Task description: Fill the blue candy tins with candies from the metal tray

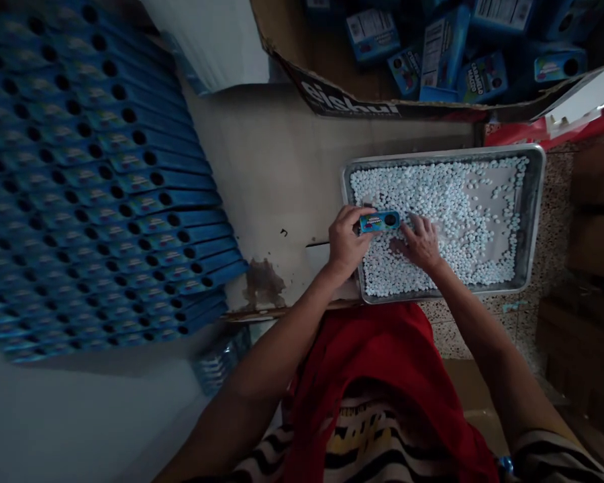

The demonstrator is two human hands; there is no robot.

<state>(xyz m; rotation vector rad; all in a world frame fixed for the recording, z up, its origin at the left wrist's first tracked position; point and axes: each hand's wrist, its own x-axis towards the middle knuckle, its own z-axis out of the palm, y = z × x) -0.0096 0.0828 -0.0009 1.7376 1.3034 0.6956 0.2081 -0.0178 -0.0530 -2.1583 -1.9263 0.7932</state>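
Observation:
My left hand [349, 236] is wrapped round one end of a small blue candy box [380, 221] with a dark round spot on its face. The box is held over the left part of a metal tray [535, 221] strewn with small pale blue and white candies [423, 184]. My right hand [423, 243] lies low among the candies, just right of the box, its fingers apart and its fingertips partly hidden. Whether any candies lie under that palm cannot be seen.
At the left, many blue boxes [105, 174] stand stacked in rows. A cardboard carton [332, 94] of loose blue boxes is behind the tray. Brown cartons [596, 241] line the right side. The worktop's front edge [282, 312] runs by my red apron [382, 335].

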